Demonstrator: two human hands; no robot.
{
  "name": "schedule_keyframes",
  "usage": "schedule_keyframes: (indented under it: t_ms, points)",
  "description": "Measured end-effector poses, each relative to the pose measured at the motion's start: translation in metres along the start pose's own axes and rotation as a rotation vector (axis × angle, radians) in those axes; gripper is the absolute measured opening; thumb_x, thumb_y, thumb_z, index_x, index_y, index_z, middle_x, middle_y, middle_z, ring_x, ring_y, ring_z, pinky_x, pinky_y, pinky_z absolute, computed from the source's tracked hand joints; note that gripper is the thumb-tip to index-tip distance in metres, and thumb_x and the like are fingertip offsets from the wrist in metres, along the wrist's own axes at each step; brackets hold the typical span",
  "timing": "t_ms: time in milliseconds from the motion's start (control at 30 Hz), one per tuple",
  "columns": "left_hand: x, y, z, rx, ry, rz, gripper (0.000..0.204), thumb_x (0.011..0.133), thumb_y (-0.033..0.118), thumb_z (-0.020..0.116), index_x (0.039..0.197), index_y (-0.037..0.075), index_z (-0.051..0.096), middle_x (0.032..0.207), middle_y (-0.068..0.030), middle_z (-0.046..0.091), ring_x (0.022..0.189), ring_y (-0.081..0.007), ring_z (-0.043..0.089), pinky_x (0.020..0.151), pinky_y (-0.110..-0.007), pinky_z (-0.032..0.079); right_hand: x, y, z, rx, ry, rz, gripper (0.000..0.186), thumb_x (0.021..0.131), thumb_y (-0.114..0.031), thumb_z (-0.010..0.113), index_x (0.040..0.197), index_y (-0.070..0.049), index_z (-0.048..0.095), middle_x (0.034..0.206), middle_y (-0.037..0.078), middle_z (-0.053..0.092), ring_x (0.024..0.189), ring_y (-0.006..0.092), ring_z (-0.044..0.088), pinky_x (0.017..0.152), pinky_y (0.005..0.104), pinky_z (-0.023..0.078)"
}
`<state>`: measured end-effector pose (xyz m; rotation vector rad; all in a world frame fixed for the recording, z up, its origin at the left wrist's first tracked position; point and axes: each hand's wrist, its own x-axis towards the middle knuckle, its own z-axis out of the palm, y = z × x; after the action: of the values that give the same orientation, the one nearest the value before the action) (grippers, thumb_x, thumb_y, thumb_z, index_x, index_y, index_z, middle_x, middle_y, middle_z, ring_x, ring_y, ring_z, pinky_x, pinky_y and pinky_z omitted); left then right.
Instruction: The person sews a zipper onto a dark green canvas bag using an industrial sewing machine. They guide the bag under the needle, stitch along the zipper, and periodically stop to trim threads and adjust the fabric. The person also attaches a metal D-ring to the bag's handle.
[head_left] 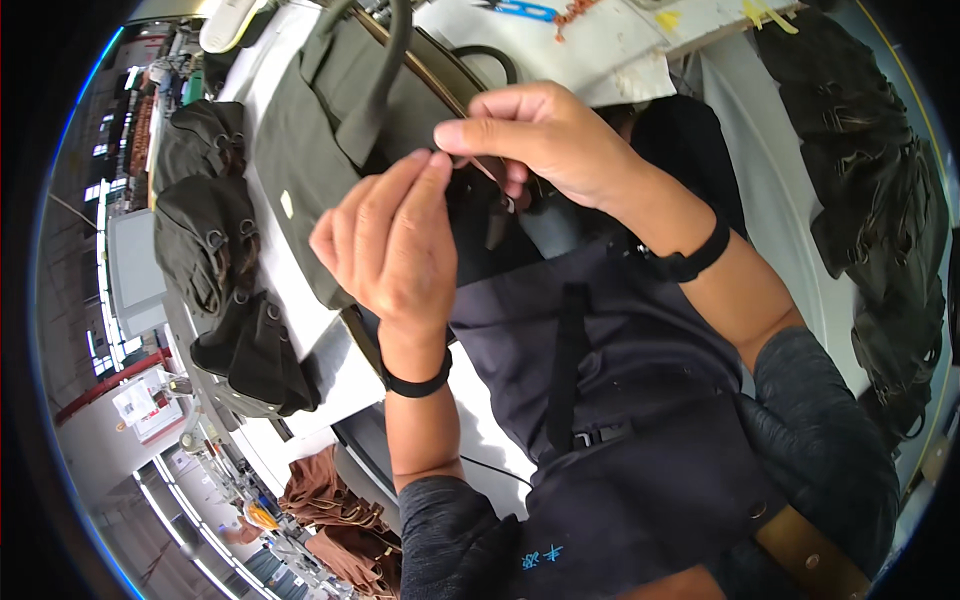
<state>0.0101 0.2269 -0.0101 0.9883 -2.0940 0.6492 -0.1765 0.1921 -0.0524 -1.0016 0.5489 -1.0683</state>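
Observation:
My left hand is closed, with thumb and fingertips pinched at a small brown strap, partly hidden behind the fingers. My right hand is closed round the same strap, its thumb tip close to my left fingertips. An olive-green fabric bag with dark rolled handles and a zipper edge lies just behind both hands. A small metal piece hangs below the right fingers; its exact shape is unclear.
Olive bags lie along the white table at left, more at right. A blue tool is on the tabletop. Brown fabric pieces are piled at lower left, near a distant person. My dark apron fills the lower middle.

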Motion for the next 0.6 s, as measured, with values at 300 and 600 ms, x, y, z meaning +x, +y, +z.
schedule_keyframes:
  t_ms: [300,600]
  points:
    - [-0.002,0.004,-0.004,-0.017,-0.037,-0.04,0.022,0.082,0.005,0.086,0.101,0.016,0.082,0.102,0.0029,0.08,0.089,-0.0151,0.072,0.085,-0.03,0.044,-0.008,0.007,-0.003,0.048,0.166,-0.068,0.037,0.108,-0.035,0.066,0.096,-0.001,0.075,0.077,0.001,0.066,0.065,0.0104,0.058,0.062,0.0273,0.049]
    - [-0.004,0.001,-0.001,-0.019,-0.013,-0.028,0.022,0.081,0.008,0.086,0.101,0.017,0.082,0.102,0.0047,0.079,0.088,-0.0142,0.07,0.084,-0.029,0.042,0.007,-0.017,-0.013,-0.243,-0.085,-0.055,0.034,0.103,-0.033,0.074,0.079,-0.008,0.07,0.068,-0.006,0.058,0.064,0.0029,0.049,0.06,0.0234,0.039]
